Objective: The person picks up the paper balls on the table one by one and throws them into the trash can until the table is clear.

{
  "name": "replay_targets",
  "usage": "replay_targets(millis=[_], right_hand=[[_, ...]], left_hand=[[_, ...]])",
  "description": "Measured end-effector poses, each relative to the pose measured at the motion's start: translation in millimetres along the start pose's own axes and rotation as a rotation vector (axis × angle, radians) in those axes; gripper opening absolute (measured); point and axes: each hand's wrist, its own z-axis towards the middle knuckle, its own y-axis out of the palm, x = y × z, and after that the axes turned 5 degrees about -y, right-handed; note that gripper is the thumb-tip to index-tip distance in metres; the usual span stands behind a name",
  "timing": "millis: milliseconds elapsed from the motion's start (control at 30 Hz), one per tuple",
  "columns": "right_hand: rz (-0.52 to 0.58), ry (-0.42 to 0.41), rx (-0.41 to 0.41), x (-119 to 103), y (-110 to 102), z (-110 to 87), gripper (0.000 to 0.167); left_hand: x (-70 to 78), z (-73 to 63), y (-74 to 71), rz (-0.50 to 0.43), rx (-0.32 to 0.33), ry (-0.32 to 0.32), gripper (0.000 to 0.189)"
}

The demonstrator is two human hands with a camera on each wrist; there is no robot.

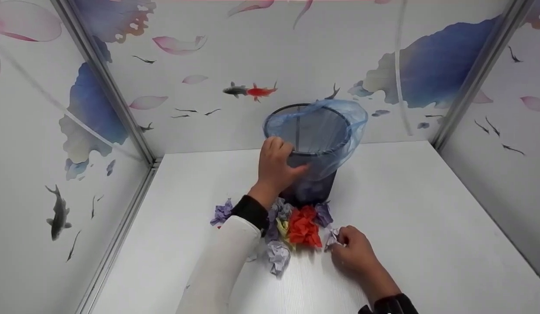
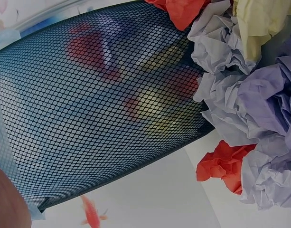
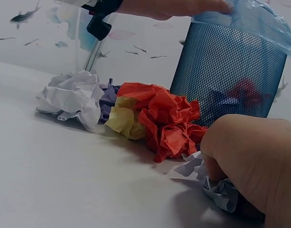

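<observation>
A dark mesh wastebasket (image 2: 88, 118) lined with a thin blue plastic bag (image 1: 353, 131) stands at the back of the table. My left hand (image 1: 276, 163) grips its rim on the near left side, thumb over the bag's edge. Red, yellow and purple crumpled papers show through the mesh inside. In front of the basket my right hand (image 1: 357, 253) pinches a white crumpled paper (image 3: 221, 192) low over the table. Beside it lies a big red crumpled paper (image 1: 304, 226), with a yellow crumpled paper (image 3: 126, 118) against it.
More crumpled papers lie heaped before the basket: a white one (image 1: 278, 257) nearest, a purple one (image 1: 323, 214) at the basket's base, and another purple one (image 1: 222, 211) left of my forearm. Printed panels (image 1: 200, 126) wall the white table (image 1: 427, 244) at the back and sides.
</observation>
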Motion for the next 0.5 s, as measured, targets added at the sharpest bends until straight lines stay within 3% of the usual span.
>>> replay_targets(millis=[167, 500], right_hand=[[0.04, 0.03, 0.007, 0.1, 0.2, -2.1, 0.02], [0.086, 0.029, 0.04, 3.9, 0.1, -3.0, 0.02]], left_hand=[[-1.4, -0.7, 1.2, 0.02, 0.024, 0.017, 0.062], [0.4, 0.1, 1.2, 0.026, 0.006, 0.003, 0.059]])
